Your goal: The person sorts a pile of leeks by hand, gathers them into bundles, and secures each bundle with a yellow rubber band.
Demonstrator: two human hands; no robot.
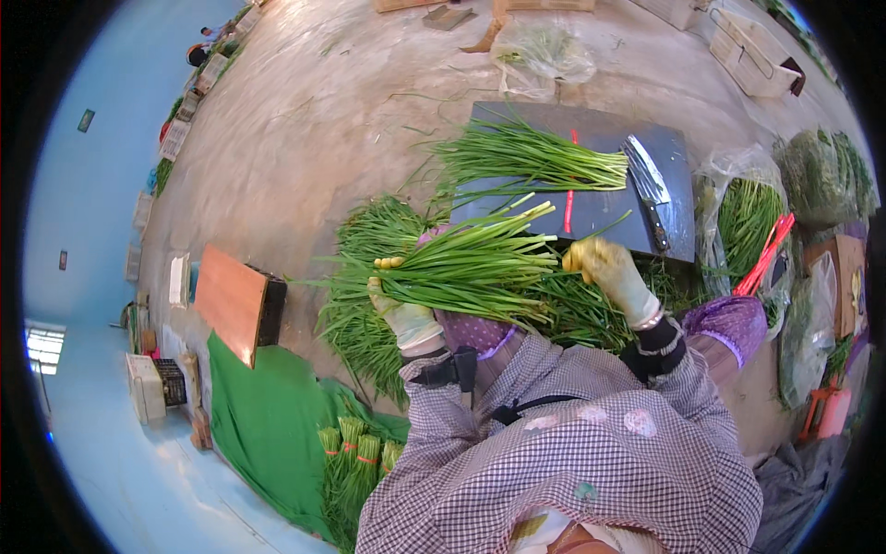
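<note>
My left hand (402, 309), in a yellow-white glove, is wrapped round a loose bunch of green chives (480, 263) above my lap. The pale cut ends of the bunch point right. My gloved right hand (602, 268) is closed beside those ends, and a thin chive stalk (616, 224) sticks out from its fingers. A second pile of chives (544, 157) lies across a dark board (666, 152), over a red tie strip (568, 212). To the right of that pile, a knife (651, 189) with a dark handle rests on the board.
Loose chives (369, 355) spread left of my lap. Tied bundles (355, 452) stand by a green cloth (268, 415). A plastic bag of greens (748, 217) with red strips (768, 256) is at the right. A white crate (752, 55) stands far right, and a reddish-brown board (231, 300) at the left.
</note>
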